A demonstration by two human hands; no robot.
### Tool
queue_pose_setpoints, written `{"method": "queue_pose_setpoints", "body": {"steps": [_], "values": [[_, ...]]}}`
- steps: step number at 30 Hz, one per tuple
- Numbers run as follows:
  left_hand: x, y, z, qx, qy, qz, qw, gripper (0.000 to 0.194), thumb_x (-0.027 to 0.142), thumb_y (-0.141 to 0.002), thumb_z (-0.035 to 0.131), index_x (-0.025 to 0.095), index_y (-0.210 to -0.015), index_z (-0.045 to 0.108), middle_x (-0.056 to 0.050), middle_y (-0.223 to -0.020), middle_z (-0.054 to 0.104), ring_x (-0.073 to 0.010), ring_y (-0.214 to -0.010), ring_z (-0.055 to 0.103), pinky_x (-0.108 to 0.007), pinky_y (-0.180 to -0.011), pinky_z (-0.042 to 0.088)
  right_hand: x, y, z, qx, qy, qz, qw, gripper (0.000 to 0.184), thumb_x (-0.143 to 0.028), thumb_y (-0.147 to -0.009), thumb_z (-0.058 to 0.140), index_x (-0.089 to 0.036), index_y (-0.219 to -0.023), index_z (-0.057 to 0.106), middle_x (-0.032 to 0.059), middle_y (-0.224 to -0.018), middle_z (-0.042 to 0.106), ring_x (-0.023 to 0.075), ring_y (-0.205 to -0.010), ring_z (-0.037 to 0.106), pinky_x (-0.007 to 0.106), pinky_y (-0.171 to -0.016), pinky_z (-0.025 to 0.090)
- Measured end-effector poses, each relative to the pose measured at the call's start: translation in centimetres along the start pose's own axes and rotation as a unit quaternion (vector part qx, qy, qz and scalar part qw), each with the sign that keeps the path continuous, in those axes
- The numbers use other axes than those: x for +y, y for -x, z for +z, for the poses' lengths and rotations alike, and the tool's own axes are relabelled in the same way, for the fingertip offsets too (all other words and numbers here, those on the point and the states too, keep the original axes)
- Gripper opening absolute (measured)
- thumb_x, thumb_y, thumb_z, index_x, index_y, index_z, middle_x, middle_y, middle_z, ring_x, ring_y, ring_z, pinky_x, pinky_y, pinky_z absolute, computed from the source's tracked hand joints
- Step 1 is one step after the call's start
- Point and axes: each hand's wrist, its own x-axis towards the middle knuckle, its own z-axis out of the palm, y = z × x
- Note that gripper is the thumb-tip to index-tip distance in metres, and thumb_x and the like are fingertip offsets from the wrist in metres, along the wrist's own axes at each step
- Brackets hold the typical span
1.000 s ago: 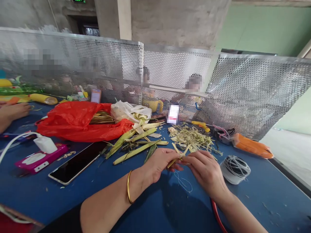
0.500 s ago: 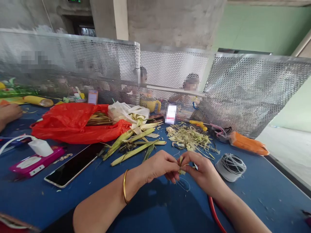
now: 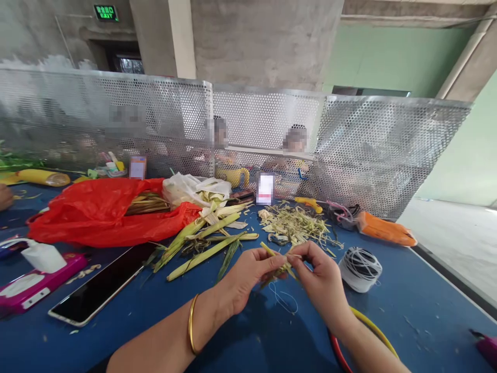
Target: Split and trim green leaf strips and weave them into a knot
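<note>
My left hand [image 3: 254, 267], with a gold bangle [image 3: 192, 324] at the wrist, pinches a small piece made of corn husk strips [image 3: 268, 249]. Thumb and forefinger of my right hand [image 3: 316, 267] are closed at the right side of the same husk piece, touching it. A thin pale thread [image 3: 285, 301] hangs in a loop below my fingers. Beyond my hands lies a heap of husk scraps [image 3: 295, 223]. To the right stands a spool of grey cord [image 3: 361, 269]. Corn husks and stalks [image 3: 205, 256] lie to the left.
A red plastic bag [image 3: 104, 212] holds dried husks. A phone [image 3: 101, 285] lies beside a magenta power strip [image 3: 42, 282]. A lit phone [image 3: 265, 189] leans near the perforated metal screen [image 3: 267, 114]. An orange packet [image 3: 386, 229] sits right; another person's hand [image 3: 4, 198] shows far left.
The camera view has shifted, bringing the exit sign and a yellow hoop into view. The husk strips now stick out past my left thumb, and my fingers have changed position around them.
</note>
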Motion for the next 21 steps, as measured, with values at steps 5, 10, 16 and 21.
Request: {"method": "queue_pose_setpoints", "body": {"steps": [5, 10, 16, 21], "values": [[-0.7, 0.1, 0.4, -0.007, 0.096, -0.071, 0.993, 0.032, 0.032, -0.067, 0.081, 0.016, -0.087, 0.062, -0.003, -0.08, 0.07, -0.0168, -0.075, 0.069, -0.03, -0.078, 0.051, 0.3, 0.7, 0.6, 0.028, 0.054, -0.03, 0.998, 0.011, -0.026, -0.086, 0.055, -0.022, -0.077, 0.058, 0.0014, -0.076, 0.067, 0.0179, -0.074, 0.062, 0.028, -0.068, 0.045], [-0.6, 0.2, 0.6, 0.011, 0.144, -0.091, 0.985, 0.025, 0.021, -0.072, 0.076, 0.016, -0.091, 0.06, -0.003, -0.078, 0.071, -0.0163, -0.071, 0.07, -0.03, -0.075, 0.054, 0.7, 0.7, 0.8, 0.057, 0.083, -0.058, 0.993, 0.009, -0.026, -0.085, 0.058, -0.023, -0.077, 0.061, 0.0023, -0.081, 0.069, 0.0208, -0.084, 0.061, 0.034, -0.08, 0.043], [-0.6, 0.1, 0.6, 0.03, 0.16, -0.076, 0.984, 0.018, 0.014, -0.072, 0.072, 0.018, -0.086, 0.06, 0.0, -0.072, 0.068, -0.011, -0.064, 0.064, -0.027, -0.073, 0.055, 0.1, 0.3, 0.8, 0.024, -0.046, 0.032, 0.998, 0.011, -0.029, -0.08, 0.062, -0.021, -0.073, 0.062, 0.0033, -0.078, 0.069, 0.02, -0.077, 0.063, 0.032, -0.074, 0.047], [-0.8, 0.1, 0.6, 0.036, 0.143, -0.06, 0.987, 0.02, 0.013, -0.067, 0.072, 0.018, -0.082, 0.059, -0.001, -0.073, 0.069, -0.0124, -0.069, 0.065, -0.026, -0.073, 0.053, -0.7, -0.1, 0.6, 0.0, -0.094, 0.119, 0.988, 0.019, -0.033, -0.075, 0.065, -0.019, -0.065, 0.06, 0.0027, -0.065, 0.066, 0.0176, -0.064, 0.06, 0.03, -0.064, 0.047]]}}
